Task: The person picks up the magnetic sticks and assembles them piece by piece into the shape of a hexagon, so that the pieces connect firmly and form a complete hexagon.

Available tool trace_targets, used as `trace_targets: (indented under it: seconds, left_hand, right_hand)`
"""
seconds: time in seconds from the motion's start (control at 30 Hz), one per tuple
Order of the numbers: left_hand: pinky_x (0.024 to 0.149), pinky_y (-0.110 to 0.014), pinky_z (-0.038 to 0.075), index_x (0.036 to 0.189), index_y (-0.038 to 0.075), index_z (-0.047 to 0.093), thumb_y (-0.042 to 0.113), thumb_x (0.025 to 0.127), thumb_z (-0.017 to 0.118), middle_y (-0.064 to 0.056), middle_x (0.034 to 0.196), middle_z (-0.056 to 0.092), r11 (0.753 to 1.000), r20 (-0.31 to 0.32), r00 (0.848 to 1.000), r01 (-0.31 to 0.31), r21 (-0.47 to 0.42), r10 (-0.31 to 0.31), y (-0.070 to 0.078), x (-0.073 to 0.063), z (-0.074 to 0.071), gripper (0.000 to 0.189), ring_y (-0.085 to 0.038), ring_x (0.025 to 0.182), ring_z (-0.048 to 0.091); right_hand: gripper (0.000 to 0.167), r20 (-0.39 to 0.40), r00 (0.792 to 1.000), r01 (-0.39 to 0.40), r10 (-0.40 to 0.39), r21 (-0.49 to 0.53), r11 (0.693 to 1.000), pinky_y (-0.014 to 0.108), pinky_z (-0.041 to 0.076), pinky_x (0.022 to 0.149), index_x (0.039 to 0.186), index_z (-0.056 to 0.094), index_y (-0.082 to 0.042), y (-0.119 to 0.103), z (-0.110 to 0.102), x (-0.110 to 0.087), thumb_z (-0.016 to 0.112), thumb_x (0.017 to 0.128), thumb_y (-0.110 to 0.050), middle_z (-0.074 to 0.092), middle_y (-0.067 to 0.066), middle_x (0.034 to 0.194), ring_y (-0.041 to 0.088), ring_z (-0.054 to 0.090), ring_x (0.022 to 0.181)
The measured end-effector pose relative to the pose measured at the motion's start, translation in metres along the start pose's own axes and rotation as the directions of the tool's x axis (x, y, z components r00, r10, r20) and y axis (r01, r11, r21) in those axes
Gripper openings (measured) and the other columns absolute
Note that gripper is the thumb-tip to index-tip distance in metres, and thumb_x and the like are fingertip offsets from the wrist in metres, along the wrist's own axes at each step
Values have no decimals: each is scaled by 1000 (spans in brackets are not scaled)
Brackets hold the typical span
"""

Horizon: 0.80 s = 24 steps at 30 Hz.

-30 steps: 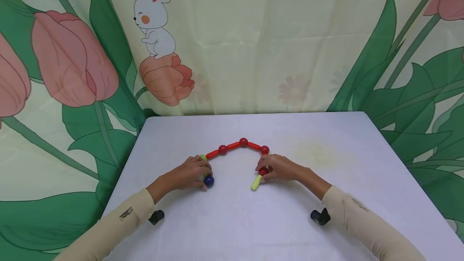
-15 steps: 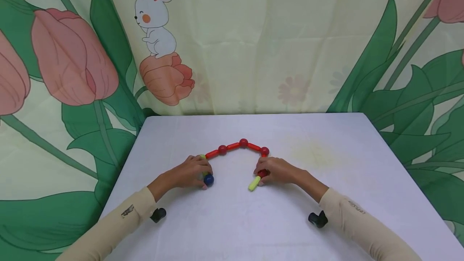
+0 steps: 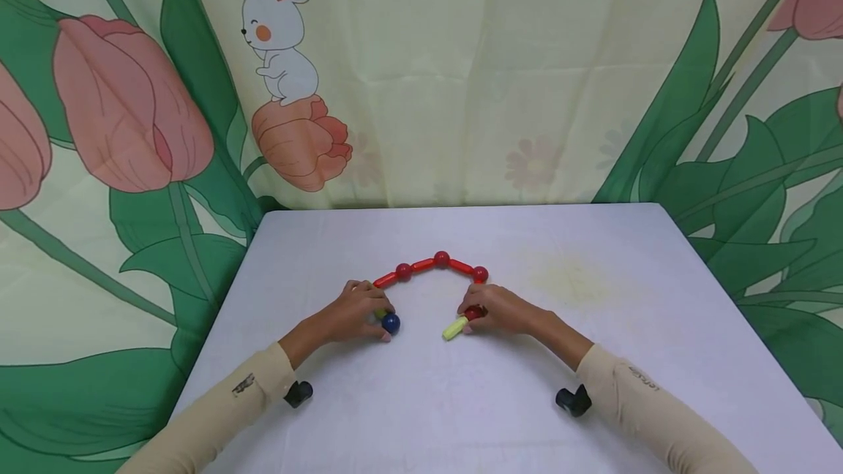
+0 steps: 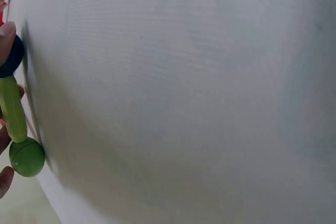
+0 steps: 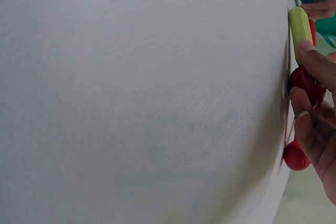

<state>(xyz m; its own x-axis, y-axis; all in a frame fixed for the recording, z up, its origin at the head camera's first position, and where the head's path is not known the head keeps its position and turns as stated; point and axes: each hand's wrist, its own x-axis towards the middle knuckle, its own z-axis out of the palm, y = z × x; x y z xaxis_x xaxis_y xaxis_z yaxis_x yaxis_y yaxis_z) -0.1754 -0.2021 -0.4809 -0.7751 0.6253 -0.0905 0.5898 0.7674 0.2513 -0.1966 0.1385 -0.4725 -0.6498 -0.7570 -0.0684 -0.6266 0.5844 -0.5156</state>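
A chain of toy building balls and rods bends in an arch on the table. Red rods (image 3: 424,265) and red balls (image 3: 442,260) form its far part. My left hand (image 3: 354,313) grips the left end: the thumb lies on a dark blue ball (image 3: 391,323), the fingers behind a yellow-green rod (image 4: 13,109) and near a green ball (image 4: 27,158). My right hand (image 3: 503,309) pinches a red ball (image 5: 306,85) at the other end, its thumb also at a light green rod (image 3: 454,328). That rod's free tip points toward the blue ball, with a gap between them.
A white cloth covers the table (image 3: 421,401). Behind it hangs a curtain (image 3: 421,79) printed with tulips and a rabbit. A black wrist camera (image 3: 299,393) sits under the left sleeve, another camera (image 3: 574,401) under the right.
My left hand has shifted right with the blue ball. My right hand has moved slightly left, and the light green rod has swung toward the blue ball, narrowing the gap.
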Motion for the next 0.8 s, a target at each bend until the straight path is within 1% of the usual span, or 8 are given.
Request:
trace_targets:
  seconds: [0.13, 0.2, 0.27, 0.37, 0.5, 0.7, 0.8]
  left_hand:
    - [105, -55, 37, 119, 22, 73, 51, 78, 82, 1, 121, 67, 1000, 23, 1000, 11, 3, -11, 2, 0, -3, 51, -22, 118, 52]
    - [105, -55, 38, 119, 22, 73, 50, 78, 82, 1, 121, 67, 1000, 31, 999, 6, -3, -6, 3, 0, -4, 50, -23, 118, 52]
    - [105, -54, 38, 119, 21, 73, 49, 79, 82, 1, 121, 67, 1000, 39, 999, 0, -8, 0, 4, 1, -5, 50, -23, 120, 52]
    - [105, -53, 38, 121, 21, 72, 50, 80, 81, 0, 121, 67, 1000, 37, 999, -8, -6, 8, 6, 3, -4, 51, -24, 122, 52]
    - [103, -51, 41, 122, 21, 71, 52, 81, 79, 1, 120, 68, 1000, 20, 1000, -12, 9, 11, 11, 9, -1, 52, -23, 122, 54]
    - [99, -46, 44, 121, 21, 71, 55, 81, 78, 3, 116, 70, 1000, 16, 1000, -4, 24, 3, 22, 19, 2, 53, -19, 117, 58]
    - [97, -43, 46, 122, 21, 71, 56, 81, 77, 4, 114, 70, 999, 26, 1000, 14, 41, -15, 27, 25, 4, 54, -15, 112, 61]
  right_hand:
    - [34, 41, 999, 12, -11, -28, 1000, 21, 50, 76, 117, 74, -18, -1, -1, -1, 82, 85, -26, 63, -5, 106, 8, 57, 93]
    - [31, 44, 999, 26, -24, -43, 999, 21, 50, 76, 115, 74, -20, 0, 0, -1, 81, 86, -26, 62, -6, 106, 7, 57, 93]
    - [28, 35, 999, 30, -28, -49, 998, 21, 50, 76, 114, 75, -21, 0, 2, -1, 80, 86, -27, 62, -7, 105, 6, 56, 93]
    - [27, 8, 999, 36, -36, -40, 999, 21, 50, 75, 112, 75, -21, 1, 4, -1, 81, 86, -26, 63, -6, 104, 6, 56, 91]
    - [27, -28, 999, 24, -25, -27, 999, 21, 50, 74, 111, 75, -20, 1, 7, 1, 81, 86, -27, 64, -6, 104, 7, 56, 90]
    - [26, -60, 998, -8, 7, -20, 1000, 22, 50, 74, 110, 75, -19, -3, 9, 6, 81, 86, -27, 64, -6, 103, 8, 56, 90]
    - [27, -76, 997, -18, 18, -4, 1000, 22, 50, 75, 111, 75, -17, -5, 11, 11, 80, 86, -25, 65, -5, 103, 8, 56, 90]
